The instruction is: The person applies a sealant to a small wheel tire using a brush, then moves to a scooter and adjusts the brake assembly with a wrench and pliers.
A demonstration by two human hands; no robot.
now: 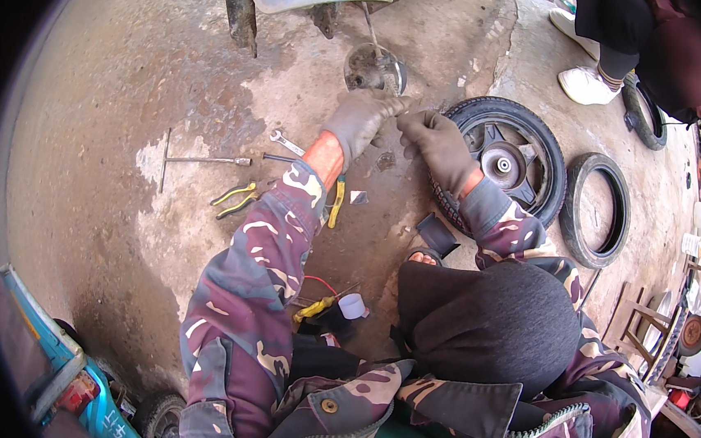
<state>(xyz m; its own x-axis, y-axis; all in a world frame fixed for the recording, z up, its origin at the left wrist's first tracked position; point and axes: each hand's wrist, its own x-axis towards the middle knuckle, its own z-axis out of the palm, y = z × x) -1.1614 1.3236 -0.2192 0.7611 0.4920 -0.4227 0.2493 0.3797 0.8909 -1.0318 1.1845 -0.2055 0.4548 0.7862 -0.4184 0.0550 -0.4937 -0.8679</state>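
Grey-gloved hands (362,124) (442,150) curl close together, grip unclear, near a round, star-spoked, rubber-treaded wheel (504,165).

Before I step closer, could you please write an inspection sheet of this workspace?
Surface: concrete floor, stained and patchy.
Things at work: tyred wheel flat near the right hand; round grey item beyond the left hand.
Clutter: T-handle wrench, pliers, spanner, loose tyre.
Hands: both gloved, fingers curled, close together; anything held is unclear.
Cables: thin red cord, possibly a cable, beside a yellow-handled tool.
Surroundings: another person's white shoes; blue panel, lower left.
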